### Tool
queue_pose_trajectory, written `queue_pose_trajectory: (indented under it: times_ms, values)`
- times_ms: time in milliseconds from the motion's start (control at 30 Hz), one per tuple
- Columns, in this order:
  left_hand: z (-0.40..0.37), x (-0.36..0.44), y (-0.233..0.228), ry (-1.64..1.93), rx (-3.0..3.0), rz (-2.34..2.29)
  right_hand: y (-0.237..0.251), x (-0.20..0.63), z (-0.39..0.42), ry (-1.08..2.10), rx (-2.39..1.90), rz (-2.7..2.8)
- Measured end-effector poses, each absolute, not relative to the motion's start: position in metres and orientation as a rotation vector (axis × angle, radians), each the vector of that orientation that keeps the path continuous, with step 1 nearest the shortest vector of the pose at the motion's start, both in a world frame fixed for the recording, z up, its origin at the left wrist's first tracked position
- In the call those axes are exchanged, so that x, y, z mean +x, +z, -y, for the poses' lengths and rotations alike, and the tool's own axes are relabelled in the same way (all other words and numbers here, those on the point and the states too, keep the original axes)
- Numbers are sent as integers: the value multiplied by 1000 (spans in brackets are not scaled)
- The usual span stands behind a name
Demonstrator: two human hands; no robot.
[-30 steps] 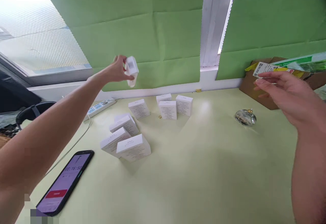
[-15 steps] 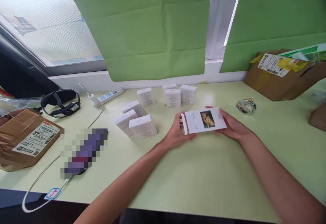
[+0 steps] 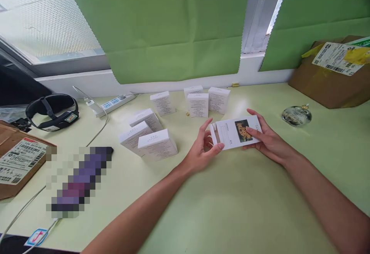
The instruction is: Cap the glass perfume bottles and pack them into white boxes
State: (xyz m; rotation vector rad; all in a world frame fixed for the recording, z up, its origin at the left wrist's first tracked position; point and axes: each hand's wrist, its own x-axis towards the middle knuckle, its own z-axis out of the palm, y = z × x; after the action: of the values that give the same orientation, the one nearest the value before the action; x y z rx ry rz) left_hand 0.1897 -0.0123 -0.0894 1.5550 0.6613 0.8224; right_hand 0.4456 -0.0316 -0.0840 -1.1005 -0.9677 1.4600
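Our left hand [image 3: 202,152] reaches in from the lower left and pinches the left end of a flattened white carton [image 3: 235,132] with a yellow flower picture, while our right hand [image 3: 267,140] grips its right end, thumb on top, just above the pale green table [image 3: 231,207]. Left of them white boxes [image 3: 157,144] stand in clusters, with what seems a headband [image 3: 52,111] further left. A small glass bottle [image 3: 296,115] and a cardboard parcel [image 3: 332,74] lie right, under green blinds [image 3: 173,26].

Single head view, looking forward-down over table [image 3: 231,207], close range.
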Motion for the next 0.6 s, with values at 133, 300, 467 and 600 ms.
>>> queue_pose_trajectory:
  times_ms: [133,300,467,600]
  values:
    - [12,188,-89,834,1481,-636,-84,446,32,1439,-1123,977]
    - [13,189,-85,846,1494,-699,-83,445,33,1437,-1121,988]
    - [14,190,-85,868,1498,-693,-82,444,34,1445,-1116,985]
    - [13,192,-88,887,1496,-672,-81,443,34,1431,-1124,1010]
